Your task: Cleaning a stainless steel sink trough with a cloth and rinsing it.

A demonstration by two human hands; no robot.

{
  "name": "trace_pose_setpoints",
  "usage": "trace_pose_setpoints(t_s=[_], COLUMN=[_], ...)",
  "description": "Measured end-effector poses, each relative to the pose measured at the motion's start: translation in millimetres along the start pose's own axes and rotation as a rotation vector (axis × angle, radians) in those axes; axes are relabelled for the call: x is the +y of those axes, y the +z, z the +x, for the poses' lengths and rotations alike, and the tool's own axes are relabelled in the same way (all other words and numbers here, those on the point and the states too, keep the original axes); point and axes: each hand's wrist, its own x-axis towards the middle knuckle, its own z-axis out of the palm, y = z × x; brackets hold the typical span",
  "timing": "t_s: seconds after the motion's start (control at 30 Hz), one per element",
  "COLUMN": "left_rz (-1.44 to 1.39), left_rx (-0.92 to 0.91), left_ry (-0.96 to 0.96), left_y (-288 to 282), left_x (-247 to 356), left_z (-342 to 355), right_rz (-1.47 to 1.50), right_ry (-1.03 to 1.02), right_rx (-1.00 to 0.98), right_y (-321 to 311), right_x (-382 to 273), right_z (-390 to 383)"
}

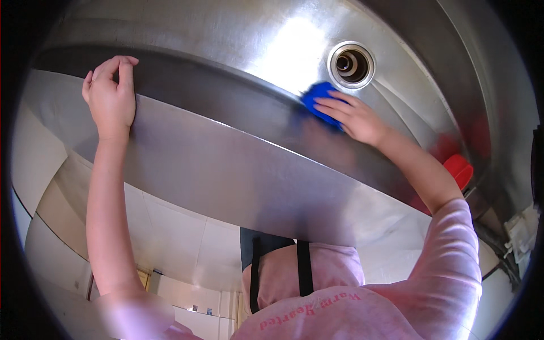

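Note:
My left hand (110, 96) grips the front rim of a stainless steel sink (198, 124) at the upper left, with its fingers curled over the edge. My right hand (354, 120) has a blue cloth (317, 97) under its spread fingers, pressed on the inside of the basin just below and left of the round drain (351, 64). The cloth and hand show as a blurry reflection in the steel below them. A bright glare lies on the basin floor left of the drain.
A red object (459, 169) sits in the basin's right end, behind my right forearm. A pale, crumpled item (517, 232) is at the far right edge, outside the sink. The sink's steel front panel drops toward me, with a light tiled floor (181, 221) beneath.

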Motion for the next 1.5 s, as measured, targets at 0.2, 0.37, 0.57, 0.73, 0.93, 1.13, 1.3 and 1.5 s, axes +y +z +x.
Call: trace_pose_setpoints(t_s=[0.2, 0.37, 0.57, 0.73, 0.93, 1.13, 1.3, 1.5], left_rz=[-0.013, -0.044, -0.045, -0.074, -0.107, -0.086, -0.061, -0.011], left_rx=[-0.025, 0.001, 0.004, 0.028, 0.046, 0.017, 0.030, -0.036], left_ry=[0.003, 0.021, 0.027, 0.014, 0.005, -0.004, 0.015, 0.027], left_y=[-3, -7, -13, -10, -6, -7, -1, -5], left_x=[8, 19, 28, 24, 16, 10, 11, 8], left_z=[-1, 0, 1, 1, 2, 1, 1, 1], right_rz=[-0.281, -0.488, -0.402, -0.345, -0.181, -0.108, -0.403, -0.490], right_ry=[0.181, 0.673, 0.517, 0.217, 0.107, -0.220, 0.194, 0.628], right_rx=[-0.107, 0.238, 0.592, 0.659, 0.473, 0.350, 0.433, 0.355], right_y=[-5, 1, -28, -46, -24, 0, -36, -6], right_x=[36, 76, 103, 84, 21, 10, 76, 98], right_z=[-138, -119, 34, 195, 289, 237, 124, -96])
